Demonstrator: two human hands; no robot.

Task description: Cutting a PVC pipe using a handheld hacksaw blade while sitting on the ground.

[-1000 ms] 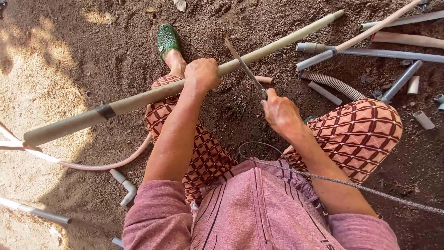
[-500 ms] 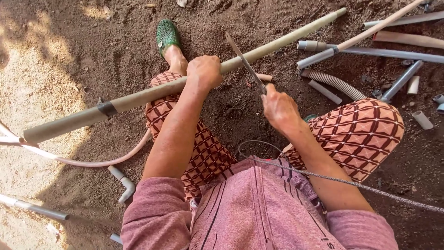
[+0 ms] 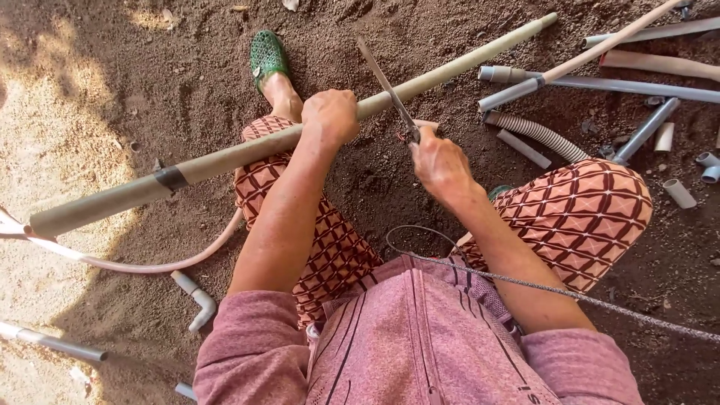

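A long beige plastic pipe (image 3: 225, 157) with a black tape band runs diagonally across my left knee, from lower left to upper right. My left hand (image 3: 328, 115) is wrapped around it and pins it against my leg. My right hand (image 3: 439, 161) grips the near end of a thin saw blade (image 3: 384, 80). The blade crosses the pipe just right of my left hand, its tip pointing away from me. I squat on dark soil in patterned trousers, with a green shoe (image 3: 268, 56) on my left foot.
Several grey and beige pipes, offcuts and a corrugated hose (image 3: 536, 133) lie on the soil at upper right. A thin pink hose (image 3: 142, 265) and a grey elbow fitting (image 3: 196, 300) lie at lower left. A braided cord (image 3: 585, 300) runs rightward from my waist.
My right hand has pushed the saw blade forward across the pipe, so more blade now shows beyond it. My left hand and the pipe stay put.
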